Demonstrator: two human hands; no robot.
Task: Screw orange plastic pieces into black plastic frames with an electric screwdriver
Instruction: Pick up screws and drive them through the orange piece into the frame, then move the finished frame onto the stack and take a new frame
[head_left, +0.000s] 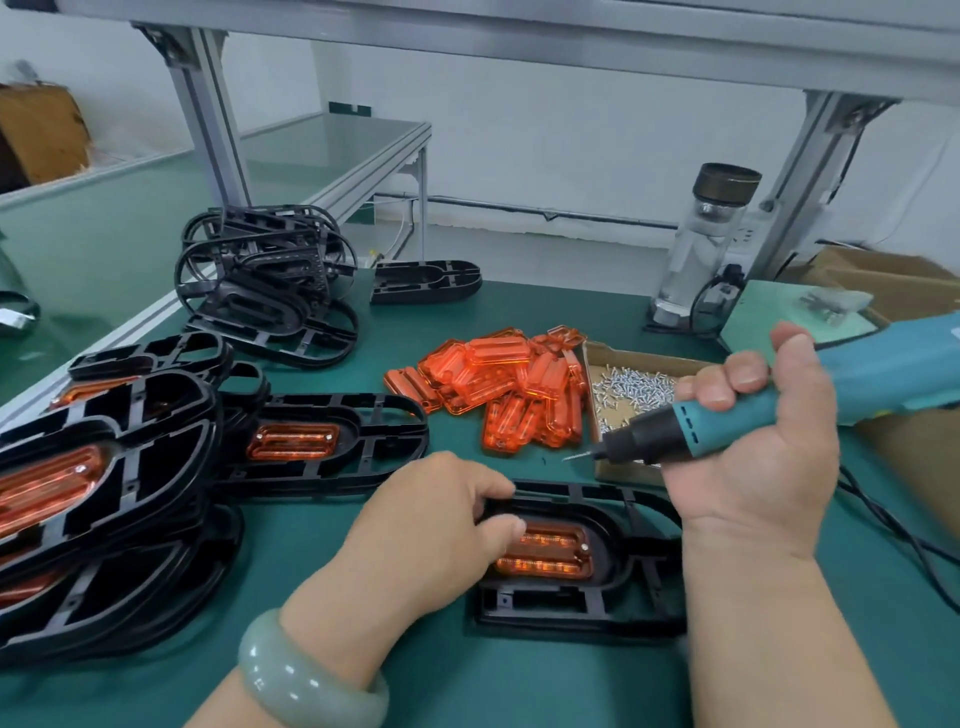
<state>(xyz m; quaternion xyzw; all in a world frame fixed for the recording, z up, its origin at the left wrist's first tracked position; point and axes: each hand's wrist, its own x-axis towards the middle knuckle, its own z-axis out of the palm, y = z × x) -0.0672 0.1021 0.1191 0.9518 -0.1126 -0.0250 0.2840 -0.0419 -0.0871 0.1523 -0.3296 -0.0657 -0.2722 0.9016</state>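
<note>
**Seat the screw squarely**

My left fingers (493, 491) curl over the black frame (613, 608) at lower centre, pinning its orange piece (550, 558); my right fingers (743, 374) wrap the electric screwdriver (654, 439). Stand the bit (584, 455) upright before driving.

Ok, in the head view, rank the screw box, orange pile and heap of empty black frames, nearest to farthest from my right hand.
1. Screw box, beside the right hand.
2. Orange pile, mid-table, leftward.
3. Black frame heap, far back left.
</note>
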